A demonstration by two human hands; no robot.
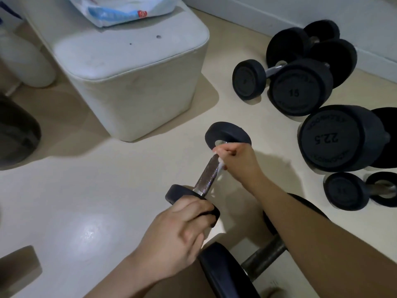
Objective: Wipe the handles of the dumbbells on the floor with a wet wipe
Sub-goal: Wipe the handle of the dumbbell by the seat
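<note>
The left hand [178,231] grips the near black head [177,193] of a small dumbbell [204,179], fingers curled over its edge, and holds it tilted. The right hand [236,160] is closed round the knurled steel handle [209,168] just under the far head [228,134], pinching a white wet wipe [220,166] against it. Other dumbbells, marked 15 [298,91] and 22.5 [335,138], lie on the floor [86,201] at the right.

A: Location type?
B: Small workout room, possibly home. Evidence: black dumbbells [298,93] stamped 15 and 22.5 grouped on pale smooth floor [86,190] beside white wall [279,7]; white padded seat [133,67] nearby.
A: Home or gym?
B: Cannot tell.
</note>
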